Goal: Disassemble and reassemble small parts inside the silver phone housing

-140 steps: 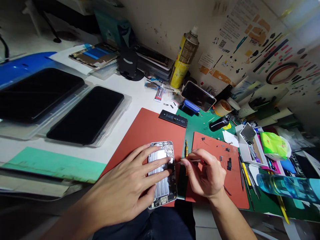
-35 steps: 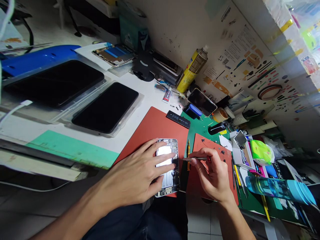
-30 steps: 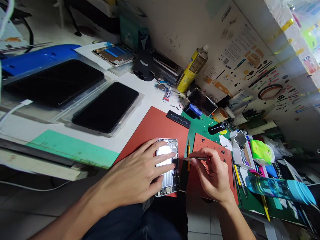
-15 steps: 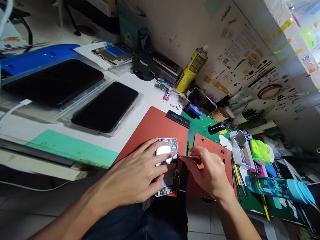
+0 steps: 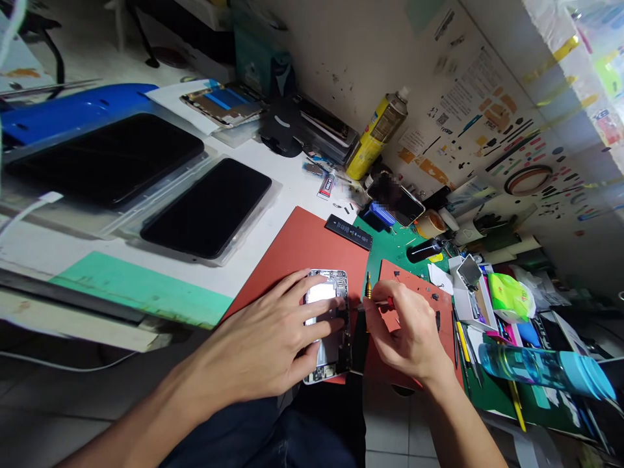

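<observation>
On the red mat at the table's near edge lay an opened phone housing, screen and battery already out, its metal shell and dark board bared. The left hand pressed flat on it, fingers spread, grasping nothing. The right hand pinched a thin tool whose tip met the housing's right edge. A removed battery lay beyond, and loose black parts sat on the smaller red mat, so disassembly appeared well along, with the board seemingly left in place. Fingers hid the tool's tip and much of the housing; the parts were too small to identify. A yellow spray can stood by the wall.
</observation>
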The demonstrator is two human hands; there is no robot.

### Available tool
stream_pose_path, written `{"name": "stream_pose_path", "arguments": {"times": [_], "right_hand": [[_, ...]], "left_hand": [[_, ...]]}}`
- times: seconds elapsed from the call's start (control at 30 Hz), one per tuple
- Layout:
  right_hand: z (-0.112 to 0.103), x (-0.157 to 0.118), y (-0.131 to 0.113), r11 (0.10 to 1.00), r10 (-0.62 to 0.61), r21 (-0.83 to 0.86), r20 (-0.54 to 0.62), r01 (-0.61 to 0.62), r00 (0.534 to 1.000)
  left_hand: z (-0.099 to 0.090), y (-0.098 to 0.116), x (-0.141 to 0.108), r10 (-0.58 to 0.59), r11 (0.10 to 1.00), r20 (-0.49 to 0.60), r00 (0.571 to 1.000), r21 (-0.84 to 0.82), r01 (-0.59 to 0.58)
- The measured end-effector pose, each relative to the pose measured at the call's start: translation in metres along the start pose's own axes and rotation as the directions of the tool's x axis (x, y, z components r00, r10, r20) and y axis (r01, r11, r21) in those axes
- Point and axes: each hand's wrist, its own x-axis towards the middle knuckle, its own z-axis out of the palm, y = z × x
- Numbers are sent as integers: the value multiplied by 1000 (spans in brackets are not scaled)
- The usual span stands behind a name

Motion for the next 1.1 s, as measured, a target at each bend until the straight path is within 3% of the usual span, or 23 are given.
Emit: {"name": "stream_pose_path", "arguments": {"times": [0.77,1.1], "right_hand": [[6,-7,1,1000,-11,0,-66,11,998],[5,-8,2,999,-17,38,-41,19,999]], "left_hand": [[0,0,-1,-1,1000,-32,999,1,1],[1,-1,-2,2,1000,-21,1000,-2,-2]]}}
